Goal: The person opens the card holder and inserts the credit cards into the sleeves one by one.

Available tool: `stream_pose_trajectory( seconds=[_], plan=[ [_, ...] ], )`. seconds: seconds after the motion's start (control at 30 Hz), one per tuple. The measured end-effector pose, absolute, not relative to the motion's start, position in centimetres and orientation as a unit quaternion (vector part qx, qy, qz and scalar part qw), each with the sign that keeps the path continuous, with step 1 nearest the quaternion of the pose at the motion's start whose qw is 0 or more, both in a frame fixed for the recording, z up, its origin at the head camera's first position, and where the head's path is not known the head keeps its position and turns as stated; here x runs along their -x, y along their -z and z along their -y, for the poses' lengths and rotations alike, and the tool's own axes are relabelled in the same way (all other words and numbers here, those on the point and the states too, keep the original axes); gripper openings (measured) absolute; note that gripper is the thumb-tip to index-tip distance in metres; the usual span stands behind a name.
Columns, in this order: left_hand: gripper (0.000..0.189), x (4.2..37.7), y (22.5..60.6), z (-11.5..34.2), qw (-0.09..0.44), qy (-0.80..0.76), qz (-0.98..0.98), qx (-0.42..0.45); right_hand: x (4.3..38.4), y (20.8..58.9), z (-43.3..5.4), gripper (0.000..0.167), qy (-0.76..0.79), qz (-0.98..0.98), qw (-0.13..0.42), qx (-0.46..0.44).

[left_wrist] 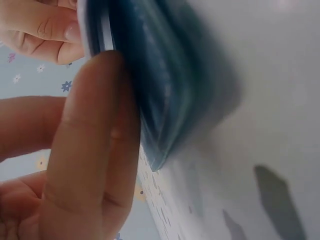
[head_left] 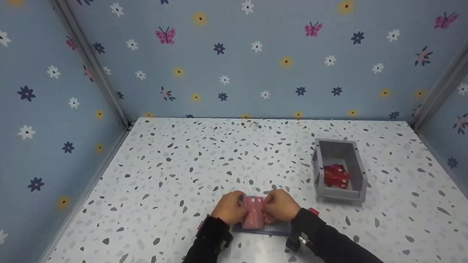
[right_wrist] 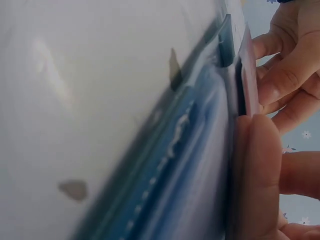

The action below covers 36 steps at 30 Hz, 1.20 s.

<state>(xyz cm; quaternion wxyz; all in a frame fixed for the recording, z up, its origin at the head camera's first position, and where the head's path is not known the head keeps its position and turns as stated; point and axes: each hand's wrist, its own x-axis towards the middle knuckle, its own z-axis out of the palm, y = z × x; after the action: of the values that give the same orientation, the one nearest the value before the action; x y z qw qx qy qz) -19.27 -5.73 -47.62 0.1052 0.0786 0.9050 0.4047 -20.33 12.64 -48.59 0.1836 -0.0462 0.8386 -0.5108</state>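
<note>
A red card [head_left: 253, 214] with pale markings stands upright between my hands, over a card holder [head_left: 270, 228] with clear sleeves and a blue cover that lies on the table. My left hand [head_left: 230, 208] pinches the card's left edge, its fingers [left_wrist: 90, 145] against a sleeve of the blue holder [left_wrist: 155, 85] in the left wrist view. On the other side my right hand [head_left: 281, 205] pinches the card's right edge. The right wrist view shows the pinkish card [right_wrist: 248, 72] edge-on beside the blue holder [right_wrist: 170, 150]. Fingertips hide parts of its sides.
A grey open bin [head_left: 360, 169] stands to the right with several red cards [head_left: 336, 176] inside. Small red pieces [head_left: 313, 211] show beside both forearms. Flower-patterned walls [head_left: 230, 56] enclose the speckled table [head_left: 187, 157] at the back and sides.
</note>
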Motion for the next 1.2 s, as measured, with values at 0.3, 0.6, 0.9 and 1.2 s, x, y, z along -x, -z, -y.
stream_pose_trajectory(
  seconds=[0.3,0.6,0.9,1.2],
  plan=[
    [0.058,18.8,47.8,5.1,0.074,-0.372,-0.922,-0.079,20.2,48.2,-13.6,0.012,0.485,-0.851,0.185,0.080],
    [0.045,18.1,47.7,4.2,0.009,-0.282,-0.957,-0.072,20.5,46.2,-16.4,0.037,0.456,-0.863,0.140,0.167],
    [0.056,16.6,47.6,3.2,0.012,-0.214,-0.963,-0.165,20.9,43.2,-20.2,0.072,0.416,-0.894,0.064,0.156],
    [0.074,16.7,47.7,3.0,0.048,-0.190,-0.965,-0.174,23.2,39.5,-24.9,0.080,0.321,-0.941,0.023,0.101]
  ],
)
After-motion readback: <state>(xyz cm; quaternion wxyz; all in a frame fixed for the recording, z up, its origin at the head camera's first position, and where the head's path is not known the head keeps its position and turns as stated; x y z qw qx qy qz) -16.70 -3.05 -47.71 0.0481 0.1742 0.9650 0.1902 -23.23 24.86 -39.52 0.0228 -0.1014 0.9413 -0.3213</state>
